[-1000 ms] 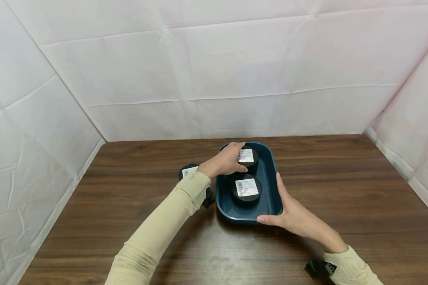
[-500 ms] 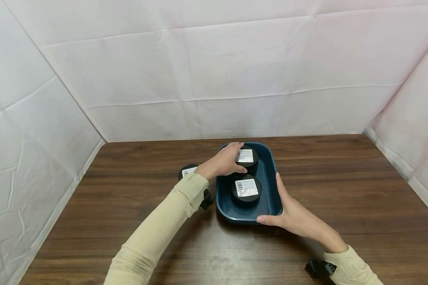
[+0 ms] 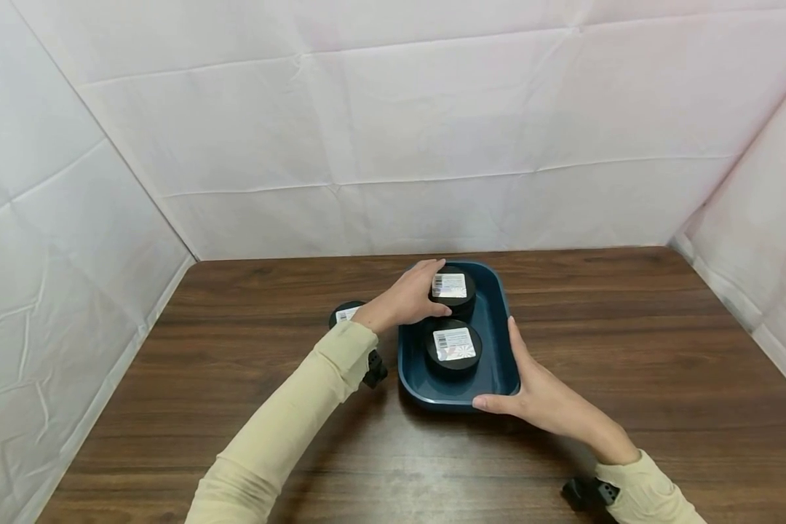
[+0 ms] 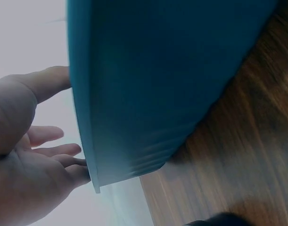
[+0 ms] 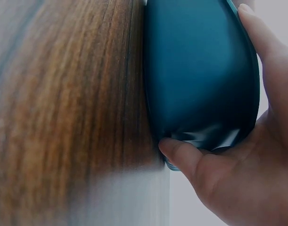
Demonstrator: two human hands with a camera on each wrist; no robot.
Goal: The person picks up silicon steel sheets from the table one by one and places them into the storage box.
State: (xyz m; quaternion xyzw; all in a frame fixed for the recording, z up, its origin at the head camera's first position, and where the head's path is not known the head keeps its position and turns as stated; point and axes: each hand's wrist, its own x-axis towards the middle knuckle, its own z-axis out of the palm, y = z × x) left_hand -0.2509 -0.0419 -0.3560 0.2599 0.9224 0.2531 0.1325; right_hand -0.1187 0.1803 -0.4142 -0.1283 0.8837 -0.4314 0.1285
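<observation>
A dark blue rectangular tray [image 3: 495, 356] stands on the table in the head view. Two black round containers with white barcode labels sit in it, a far one [image 3: 450, 285] and a near one [image 3: 454, 344]. My left hand [image 3: 407, 297] reaches over the tray's left rim, its fingers beside the far container and its thumb at that container's near side. Loosely bent, spread fingers with nothing pinched between them show in the left wrist view. My right hand [image 3: 540, 394] holds the tray's near right corner, thumb on the near edge and fingers along the right side.
Another black round container [image 3: 344, 314] with a white label lies on the wooden table [image 3: 236, 349] left of the tray, partly hidden by my left wrist. White sheet walls [image 3: 419, 131] enclose the table at the back and both sides.
My left hand has shifted slightly left, showing more of the far container and its label. The right hand and tray have stayed in place.
</observation>
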